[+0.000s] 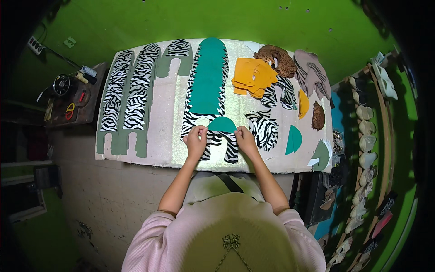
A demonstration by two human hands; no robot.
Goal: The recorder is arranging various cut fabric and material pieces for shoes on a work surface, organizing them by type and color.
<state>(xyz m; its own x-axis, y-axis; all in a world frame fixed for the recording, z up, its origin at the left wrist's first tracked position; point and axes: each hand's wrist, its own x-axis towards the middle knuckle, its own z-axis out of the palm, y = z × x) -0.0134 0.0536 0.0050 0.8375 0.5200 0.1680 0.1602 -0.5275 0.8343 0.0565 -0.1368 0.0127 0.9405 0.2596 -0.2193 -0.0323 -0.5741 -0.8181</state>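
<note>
Between my two hands is a teal half-moon piece (223, 123), its curved edge facing away from me. My left hand (196, 140) pinches its left corner, and my right hand (245, 139) pinches the right one. Right below it lies a zebra-print U-shaped piece (231, 148), its two legs pointing toward me. Farther up, an overlapping column of teal round-topped pieces (208, 79) covers zebra-print pieces whose edges stick out along both sides. A loose stack of zebra-print pieces (263, 130) sits just beyond my right hand.
The pale table (167, 122) carries zebra-on-green columns (138, 90) at left. Toward the right are yellow pieces (253, 76), leopard-print pieces (276, 61), a teal half-moon stack (294, 139) and brownish pieces (312, 72). A side table (74, 106) holds yellow-handled scissors (70, 111) and thread spools (89, 71).
</note>
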